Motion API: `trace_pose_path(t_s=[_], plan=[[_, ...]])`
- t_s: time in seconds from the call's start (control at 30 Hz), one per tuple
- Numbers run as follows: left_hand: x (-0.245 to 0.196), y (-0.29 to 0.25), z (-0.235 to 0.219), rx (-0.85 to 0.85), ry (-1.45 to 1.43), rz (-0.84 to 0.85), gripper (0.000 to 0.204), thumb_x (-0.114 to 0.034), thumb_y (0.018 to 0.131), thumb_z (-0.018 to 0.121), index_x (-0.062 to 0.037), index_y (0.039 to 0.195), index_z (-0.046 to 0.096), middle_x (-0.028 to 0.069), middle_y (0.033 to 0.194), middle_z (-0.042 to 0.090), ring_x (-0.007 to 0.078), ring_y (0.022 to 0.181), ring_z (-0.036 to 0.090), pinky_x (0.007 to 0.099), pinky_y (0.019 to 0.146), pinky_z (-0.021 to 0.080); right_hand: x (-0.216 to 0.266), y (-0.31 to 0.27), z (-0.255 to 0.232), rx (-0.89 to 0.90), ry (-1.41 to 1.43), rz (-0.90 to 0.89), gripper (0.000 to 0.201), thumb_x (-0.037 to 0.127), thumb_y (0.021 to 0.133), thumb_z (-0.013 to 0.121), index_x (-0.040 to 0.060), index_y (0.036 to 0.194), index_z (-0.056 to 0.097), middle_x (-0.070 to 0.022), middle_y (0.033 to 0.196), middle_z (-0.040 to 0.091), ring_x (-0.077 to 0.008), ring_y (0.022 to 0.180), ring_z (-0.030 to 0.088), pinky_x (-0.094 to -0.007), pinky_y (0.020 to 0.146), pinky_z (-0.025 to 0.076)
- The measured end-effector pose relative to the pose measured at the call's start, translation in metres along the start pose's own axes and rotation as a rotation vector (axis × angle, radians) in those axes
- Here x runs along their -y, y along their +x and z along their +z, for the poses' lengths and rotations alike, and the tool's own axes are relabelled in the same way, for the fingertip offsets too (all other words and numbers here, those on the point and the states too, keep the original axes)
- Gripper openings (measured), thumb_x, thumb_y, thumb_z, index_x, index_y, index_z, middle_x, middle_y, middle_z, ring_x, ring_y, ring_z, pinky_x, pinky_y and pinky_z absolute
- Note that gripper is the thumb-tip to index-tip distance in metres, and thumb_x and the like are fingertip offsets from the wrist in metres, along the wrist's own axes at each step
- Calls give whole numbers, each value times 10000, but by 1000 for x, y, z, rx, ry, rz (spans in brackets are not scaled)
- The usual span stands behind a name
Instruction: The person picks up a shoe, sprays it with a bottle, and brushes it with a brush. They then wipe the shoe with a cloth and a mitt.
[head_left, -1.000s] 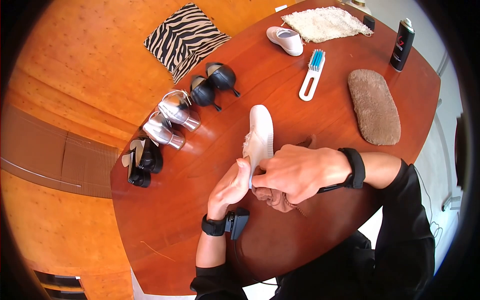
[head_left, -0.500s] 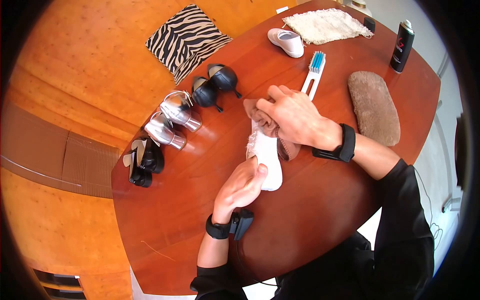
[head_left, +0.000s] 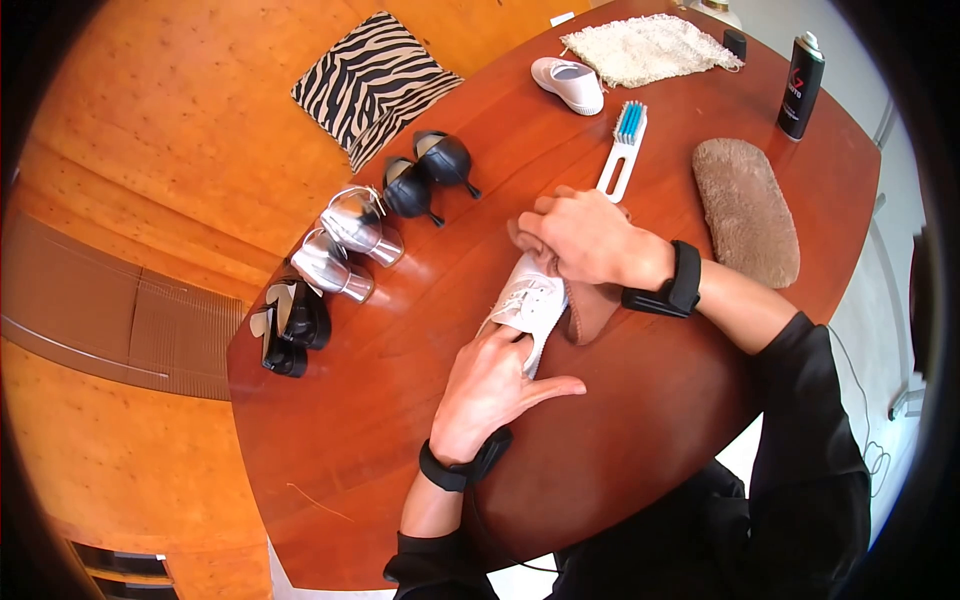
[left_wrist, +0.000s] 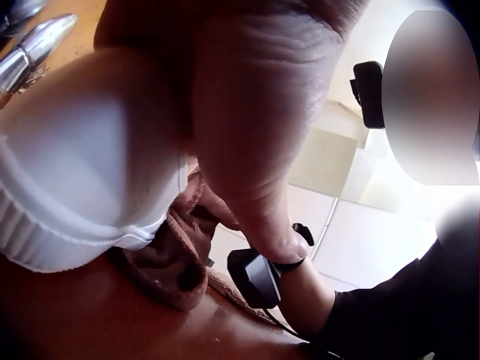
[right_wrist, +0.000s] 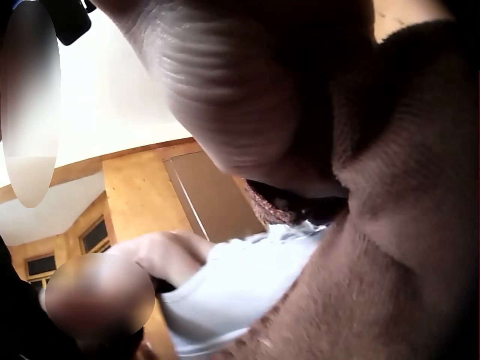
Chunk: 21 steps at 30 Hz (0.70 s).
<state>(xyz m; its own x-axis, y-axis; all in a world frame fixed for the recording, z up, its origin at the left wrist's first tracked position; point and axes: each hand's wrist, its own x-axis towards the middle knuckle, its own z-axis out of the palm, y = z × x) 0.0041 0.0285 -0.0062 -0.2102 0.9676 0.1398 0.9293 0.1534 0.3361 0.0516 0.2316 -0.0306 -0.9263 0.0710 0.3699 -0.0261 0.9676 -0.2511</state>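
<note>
A white lace-up sneaker (head_left: 527,300) points away from me over the table, its laces facing up. My left hand (head_left: 483,392) holds it from inside, the fingers in the shoe's opening and the thumb stretched out to the right. With my right hand (head_left: 592,240) I grip a brown cloth (head_left: 592,314) over the toe, which is covered. A fold of the cloth hangs along the sneaker's right side. The left wrist view has the pale sneaker (left_wrist: 60,161) close up, with the thumb (left_wrist: 247,142) beside it. Plush brown cloth (right_wrist: 397,262) fills the right side of the right wrist view.
Beyond my right hand lies a white brush (head_left: 622,160) with blue bristles. Another white sneaker (head_left: 570,86), a shaggy cream cloth (head_left: 655,48), a black spray can (head_left: 801,92) and a brown fluffy pad (head_left: 745,215) lie around. Silver (head_left: 330,268) and black heels (head_left: 440,162) line the left edge.
The sneaker has turned from its side to laces up. My right hand went from the heel end up to the toe with the cloth. The left thumb has come off the shoe.
</note>
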Motion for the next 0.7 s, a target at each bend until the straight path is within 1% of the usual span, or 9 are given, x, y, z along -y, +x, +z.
trace_pose_path(t_s=[0.1, 0.17, 0.27, 0.3, 0.37, 0.43, 0.5, 0.53, 0.7], plan=[[-1, 3, 2, 25, 16, -29, 606, -526, 629, 752, 52, 625, 568, 198, 631, 554, 360, 613, 557, 410, 563, 463, -1, 0, 0, 43, -26, 103, 124, 128, 680, 623, 123, 772, 540, -64, 763, 565, -264, 770, 587, -387, 605, 489], [-3, 3, 3, 33, 51, -43, 607, -531, 643, 741, 51, 623, 570, 198, 627, 557, 356, 604, 560, 408, 554, 463, 0, 0, 4, -30, -55, 128, 138, 122, 670, 628, 123, 772, 534, -70, 766, 562, -269, 775, 587, -386, 617, 490], [-7, 5, 4, 76, 117, -114, 610, -550, 679, 706, 41, 606, 573, 201, 619, 560, 352, 607, 574, 403, 550, 467, 2, 1, -1, 16, -25, 108, 185, 132, 651, 652, 117, 807, 554, -80, 786, 571, -288, 787, 584, -400, 630, 486], [-8, 4, 6, 77, 146, -119, 604, -553, 690, 693, 42, 661, 595, 201, 643, 575, 343, 624, 586, 400, 556, 476, 3, 1, -2, 14, -26, 106, 185, 132, 651, 652, 117, 807, 554, -80, 786, 571, -288, 787, 584, -400, 630, 486], [-10, 4, 12, 80, 173, -129, 604, -556, 701, 681, 44, 715, 616, 200, 667, 590, 334, 641, 598, 396, 562, 485, 11, 2, -9, 53, 176, 7, 196, 121, 650, 653, 82, 830, 585, -111, 808, 611, -312, 810, 612, -424, 643, 493], [-13, 3, 19, -73, 244, -18, 607, -517, 736, 661, 65, 904, 623, 187, 830, 632, 314, 759, 624, 369, 668, 516, 21, -1, -9, 42, 286, -63, 233, 91, 627, 660, 72, 848, 589, -113, 813, 609, -332, 817, 607, -437, 649, 483], [-19, 2, 23, -1, 302, -74, 653, -502, 717, 683, 63, 1029, 582, 189, 989, 596, 320, 879, 600, 382, 773, 502, 35, -5, -12, 85, 438, -207, 263, 62, 603, 659, 69, 856, 587, -105, 827, 609, -331, 831, 598, -444, 665, 478], [-22, 1, 23, -20, 258, -80, 647, -478, 699, 713, 62, 1030, 579, 184, 1009, 573, 316, 933, 575, 398, 830, 481, 40, -7, -14, 92, 445, -240, 294, 41, 586, 659, 59, 869, 580, -100, 841, 608, -324, 848, 585, -447, 684, 474], [-24, 2, 25, -78, 258, -32, 634, -417, 681, 745, 64, 1054, 570, 168, 977, 578, 319, 991, 539, 396, 866, 459, 39, -8, -11, 69, 358, -284, 276, 67, 611, 649, 69, 877, 578, -90, 837, 603, -304, 848, 579, -433, 678, 474]])
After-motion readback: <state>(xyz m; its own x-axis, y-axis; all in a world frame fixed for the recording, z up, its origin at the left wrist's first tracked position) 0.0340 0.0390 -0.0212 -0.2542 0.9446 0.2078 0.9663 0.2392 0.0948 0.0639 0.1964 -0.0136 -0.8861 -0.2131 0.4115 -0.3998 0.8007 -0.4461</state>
